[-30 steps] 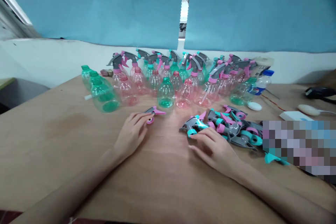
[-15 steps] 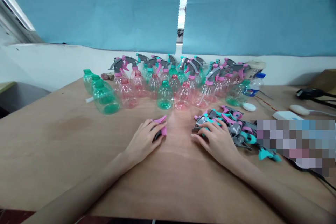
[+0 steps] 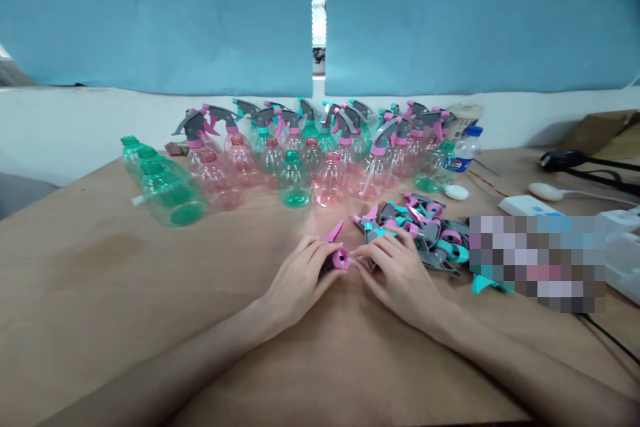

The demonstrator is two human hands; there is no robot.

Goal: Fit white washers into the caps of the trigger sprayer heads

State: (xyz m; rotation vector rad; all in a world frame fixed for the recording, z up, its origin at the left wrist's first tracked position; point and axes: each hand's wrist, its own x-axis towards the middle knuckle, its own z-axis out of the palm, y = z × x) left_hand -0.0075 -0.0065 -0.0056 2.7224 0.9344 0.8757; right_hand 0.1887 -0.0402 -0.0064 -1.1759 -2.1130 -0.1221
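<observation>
My left hand (image 3: 303, 273) is closed around a grey and pink trigger spray head (image 3: 341, 258). Its pink collar faces right with the opening visible, and the pink trigger points up past my fingers. Close by on the right, my right hand (image 3: 400, 273) has its fingertips pinched together at the collar. What those fingertips hold, if anything, is too small to make out. Just beyond my right hand lies a heap of loose spray heads (image 3: 430, 233) in grey, pink and turquoise.
Behind my hands stand several clear green (image 3: 295, 183) and pink bottles (image 3: 330, 183), many with spray heads on. More green bottles (image 3: 170, 190) are at the left. A blue-capped bottle (image 3: 467, 147), a white round object (image 3: 457, 192) and black cables (image 3: 595, 170) are on the right.
My left hand has moved right with the spray head, turning its collar opening into view. My right hand has left the heap's edge and come to the collar. The view has shifted right.
</observation>
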